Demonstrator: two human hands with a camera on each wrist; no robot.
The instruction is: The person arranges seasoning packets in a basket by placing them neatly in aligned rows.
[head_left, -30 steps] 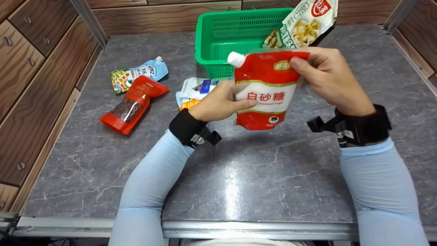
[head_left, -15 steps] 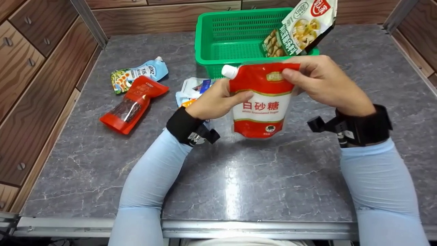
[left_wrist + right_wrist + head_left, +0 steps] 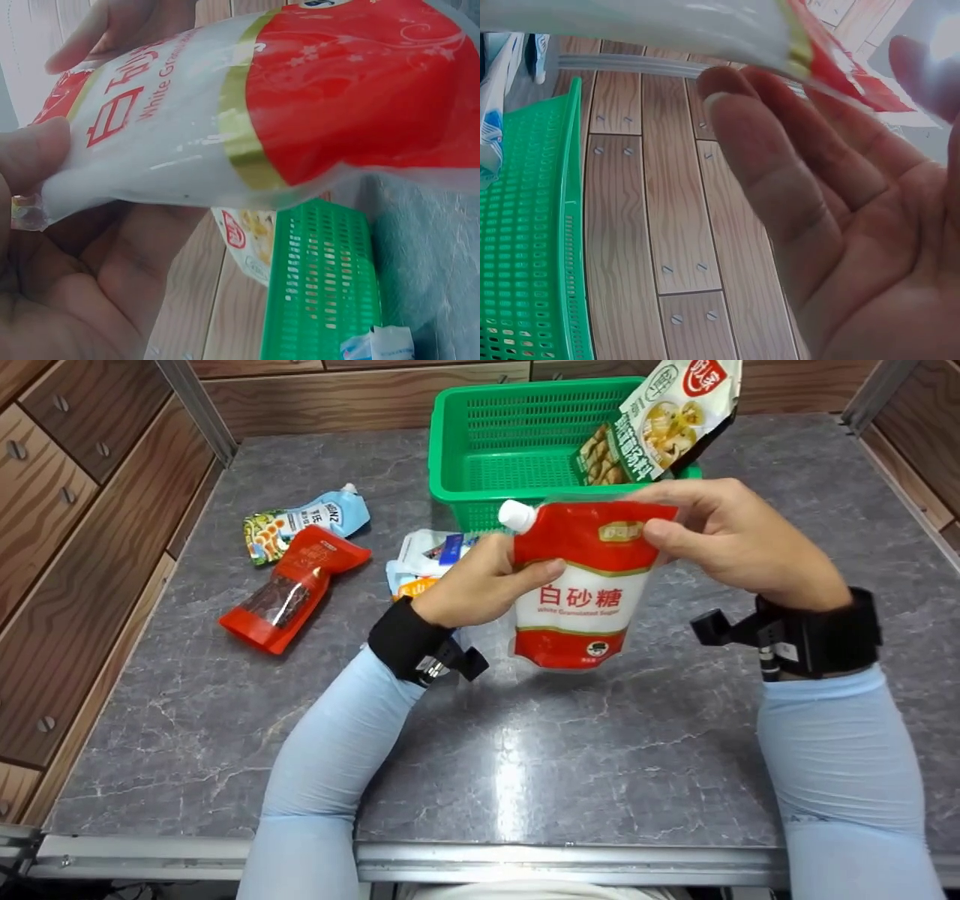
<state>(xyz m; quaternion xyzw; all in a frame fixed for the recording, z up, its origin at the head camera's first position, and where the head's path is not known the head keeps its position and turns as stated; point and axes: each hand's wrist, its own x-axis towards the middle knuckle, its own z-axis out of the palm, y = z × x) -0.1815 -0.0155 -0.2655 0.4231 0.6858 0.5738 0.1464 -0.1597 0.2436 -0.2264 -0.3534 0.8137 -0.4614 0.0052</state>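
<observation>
A red and white stand-up pouch of white granulated sugar (image 3: 581,619), with a white screw cap (image 3: 517,515) at its upper left corner, is held upright above the table. My left hand (image 3: 480,585) grips its left side, thumb across the printed front and fingers behind. At the upper right corner is my right hand (image 3: 720,536), thumb in front and fingers behind the edge. The left wrist view shows the sugar pouch (image 3: 180,127) between left thumb and palm. In the right wrist view the right fingers (image 3: 757,150) lie just below the pouch.
A green basket (image 3: 480,499) stands behind the hands, with a soup-seasoning packet (image 3: 667,427) leaning in its right end. On the left lie a light-blue Heinz spout pouch (image 3: 315,517) and a red packet with a clear window (image 3: 296,589). A white and blue packet (image 3: 420,555) is partly behind my left hand.
The sugar pouch first came down and toward me, showing more of the seasoning packet, then shifted slightly right. My right hand and forearm have moved a little right.
</observation>
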